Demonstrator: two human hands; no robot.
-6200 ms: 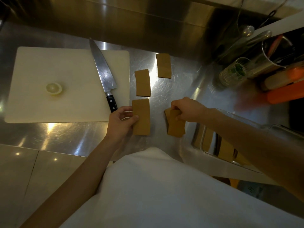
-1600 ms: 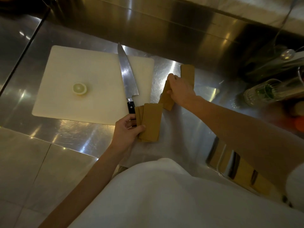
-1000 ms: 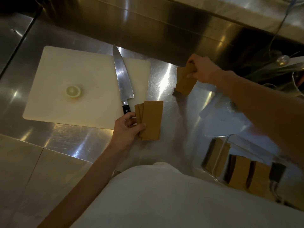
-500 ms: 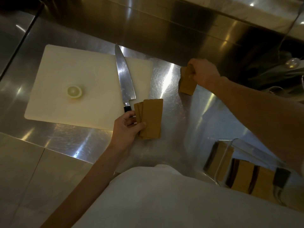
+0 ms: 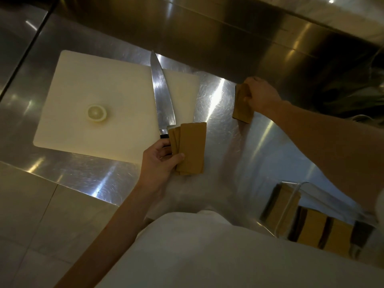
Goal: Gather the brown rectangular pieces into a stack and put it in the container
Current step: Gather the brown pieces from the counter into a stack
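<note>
Head view: left hand [image 5: 161, 163] grips fanned brown pieces [image 5: 190, 148].

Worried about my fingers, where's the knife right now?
The knife lies on the cutting board's right edge, handle beside the left hand.

On my steel counter [image 5: 87, 175], a pale cutting board [image 5: 99, 84] fills the upper left, a lemon slice [image 5: 96, 112] resting on it left of my chef's knife [image 5: 161, 96].
</note>
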